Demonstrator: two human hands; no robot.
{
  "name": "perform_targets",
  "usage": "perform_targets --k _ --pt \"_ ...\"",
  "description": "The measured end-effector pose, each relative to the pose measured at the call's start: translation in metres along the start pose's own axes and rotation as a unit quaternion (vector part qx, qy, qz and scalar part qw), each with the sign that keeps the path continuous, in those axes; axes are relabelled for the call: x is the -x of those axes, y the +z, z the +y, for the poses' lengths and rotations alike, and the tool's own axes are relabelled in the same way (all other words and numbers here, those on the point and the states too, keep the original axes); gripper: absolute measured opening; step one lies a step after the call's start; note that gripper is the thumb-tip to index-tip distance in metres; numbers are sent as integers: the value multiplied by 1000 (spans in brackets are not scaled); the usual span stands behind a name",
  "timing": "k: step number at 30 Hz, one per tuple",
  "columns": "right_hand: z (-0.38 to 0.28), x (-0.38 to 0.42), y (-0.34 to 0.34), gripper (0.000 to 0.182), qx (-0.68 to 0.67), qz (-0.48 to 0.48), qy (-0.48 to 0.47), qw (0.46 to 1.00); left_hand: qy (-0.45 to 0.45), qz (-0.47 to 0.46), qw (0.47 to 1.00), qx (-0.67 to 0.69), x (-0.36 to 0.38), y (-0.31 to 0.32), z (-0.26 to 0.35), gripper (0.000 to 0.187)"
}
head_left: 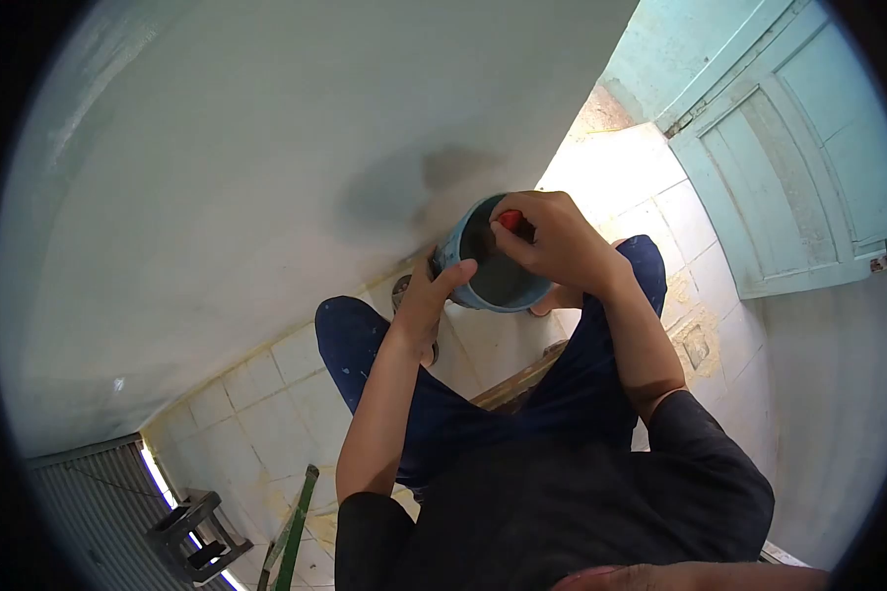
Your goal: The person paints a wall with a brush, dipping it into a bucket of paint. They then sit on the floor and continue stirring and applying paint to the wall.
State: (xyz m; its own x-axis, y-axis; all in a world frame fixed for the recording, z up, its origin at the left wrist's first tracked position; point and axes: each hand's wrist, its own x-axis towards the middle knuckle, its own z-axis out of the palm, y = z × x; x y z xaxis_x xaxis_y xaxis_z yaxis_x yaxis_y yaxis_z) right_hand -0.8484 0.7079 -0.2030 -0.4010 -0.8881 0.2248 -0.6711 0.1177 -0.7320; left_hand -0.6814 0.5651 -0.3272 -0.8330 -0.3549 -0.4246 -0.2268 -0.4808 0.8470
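Observation:
A blue bucket (503,291) is tilted toward me between my knees, close to the wall. With the thumb over its rim and the fingers round the outside, my left hand (442,286) grips its left side. My right hand (552,231) is at the opposite rim, its fingers closed on the red handle of what looks like a paintbrush (509,219). The lower end of the brush is inside the bucket and hard to make out. Greyish contents show at the bottom of the bucket.
A pale wall (217,177) rises right in front of me. Under my legs are white floor tiles (306,360) and a wooden piece (522,386). At lower left are a dark stool (199,537), a green-edged wooden object (296,527) and corrugated metal (89,512). A turquoise door (788,177) stands right.

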Motion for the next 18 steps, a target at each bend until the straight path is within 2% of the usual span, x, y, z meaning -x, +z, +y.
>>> perform_targets --k 5,8,11,18 --pt "18 -3 14 19 45 -13 -21 999 6 6 1000 -5 -7 -3 -9 115" --pt "23 -2 16 18 79 -52 30 995 -2 -8 1000 18 -2 2 1 108" --pt "35 1 26 17 99 -44 22 994 -3 -25 999 35 -2 4 3 100" --pt "27 4 16 19 12 -28 56 998 -20 2 999 41 -7 6 -1 92"
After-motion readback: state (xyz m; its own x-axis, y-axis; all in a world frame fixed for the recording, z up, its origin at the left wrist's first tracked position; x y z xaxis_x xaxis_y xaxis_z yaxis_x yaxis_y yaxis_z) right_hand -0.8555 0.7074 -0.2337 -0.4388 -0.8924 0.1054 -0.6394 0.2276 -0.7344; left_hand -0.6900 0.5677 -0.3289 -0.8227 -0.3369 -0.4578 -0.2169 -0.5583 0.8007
